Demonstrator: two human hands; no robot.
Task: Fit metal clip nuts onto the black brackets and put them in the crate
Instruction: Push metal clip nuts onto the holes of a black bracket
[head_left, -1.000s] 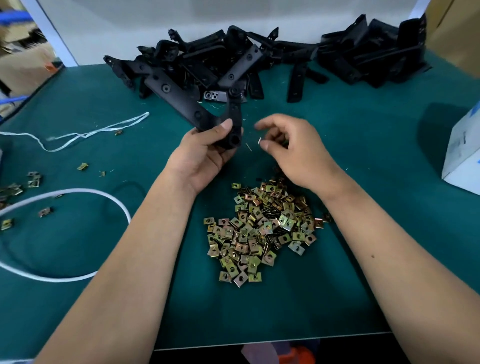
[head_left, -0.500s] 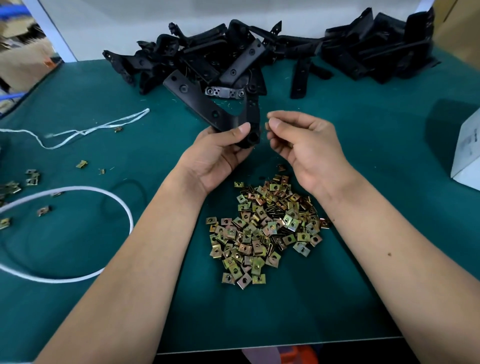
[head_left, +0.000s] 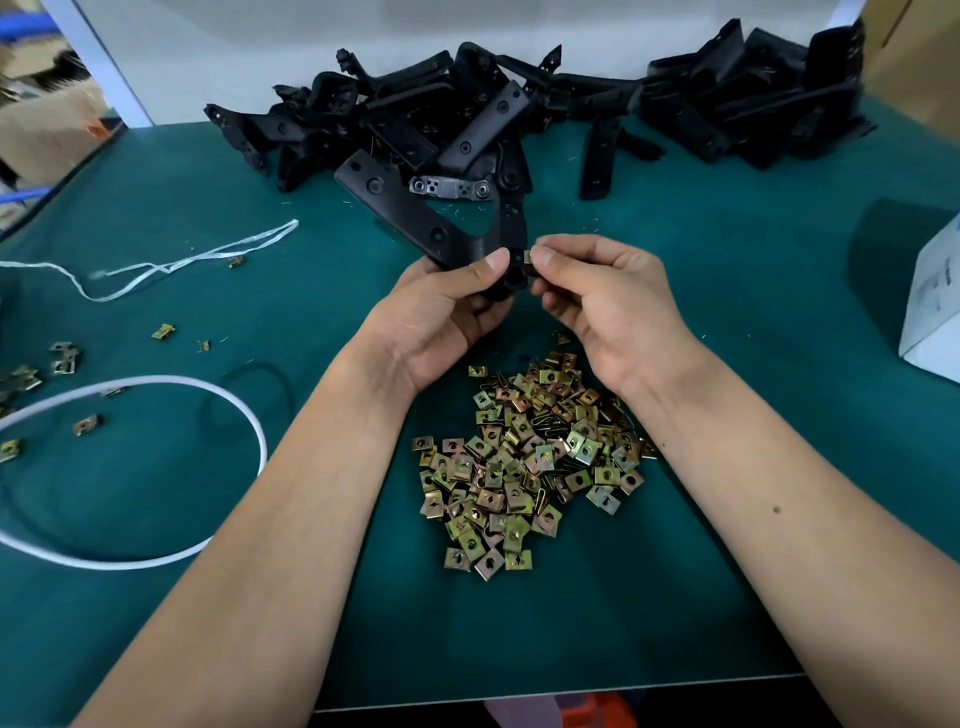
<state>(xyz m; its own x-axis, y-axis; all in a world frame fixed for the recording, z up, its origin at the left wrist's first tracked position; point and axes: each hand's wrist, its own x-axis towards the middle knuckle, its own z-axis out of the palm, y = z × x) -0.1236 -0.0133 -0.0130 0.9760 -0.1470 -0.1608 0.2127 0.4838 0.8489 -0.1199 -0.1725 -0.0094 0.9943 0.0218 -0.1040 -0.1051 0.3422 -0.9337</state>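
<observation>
Black bracket (head_left: 415, 223) held in the left hand (head_left: 441, 317), thumb on top and fingers curled beneath its near corner, raised above the table. The right hand (head_left: 602, 296) pinches a single clip nut (head_left: 525, 258) between thumb and forefinger, the nut touching the bracket's right edge beside a hole in that end.

Step in hand, by my reading: fitting the nut onto the bracket — the nut appears at the edge but not yet pushed home; how far it has slid on cannot be told.

Next move calls for a square push along the tab until the nut's thread sits over the hole, with the left hand bracing against it.

Outward: a heap of loose clip nuts (head_left: 524, 467) lies on the green mat (head_left: 727, 571) just below the wrists; a pile of unfitted brackets (head_left: 519, 114) sits along the far edge. A white cord loop (head_left: 249, 431) and stray nuts (head_left: 62, 358) lie to the left, a white box (head_left: 930, 312) to the right. The crate is not in view.
</observation>
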